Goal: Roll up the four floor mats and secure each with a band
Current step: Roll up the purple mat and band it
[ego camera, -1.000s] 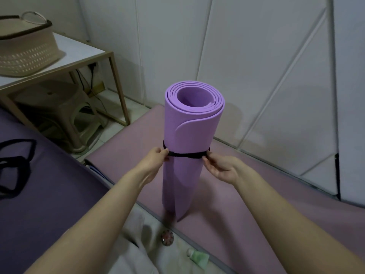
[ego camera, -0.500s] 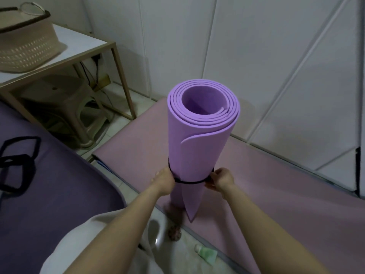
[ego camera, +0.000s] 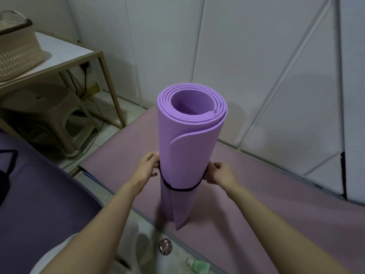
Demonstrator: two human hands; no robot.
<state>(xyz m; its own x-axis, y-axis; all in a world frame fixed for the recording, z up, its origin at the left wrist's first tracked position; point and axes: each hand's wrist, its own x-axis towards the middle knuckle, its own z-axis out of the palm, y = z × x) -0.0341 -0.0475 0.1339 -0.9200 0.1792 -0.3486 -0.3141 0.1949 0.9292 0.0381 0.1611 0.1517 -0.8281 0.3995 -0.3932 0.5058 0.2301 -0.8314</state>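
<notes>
A rolled light-purple mat stands upright on its end on a pink mat that lies flat on the floor. A thin black band circles the roll below its middle, sagging lower at the front. My left hand pinches the band at the roll's left side. My right hand pinches it at the right side. A dark purple mat lies flat at the left, with more black bands on it at the frame's edge.
A metal-framed table with a beige basket stands at the back left, a plastic stool under it. White wall panels run behind. A round floor drain and a small green tube lie near my feet.
Both hands slid the black band down the upright roll from its middle to a lower position. The view moved closer and higher over the roll.
</notes>
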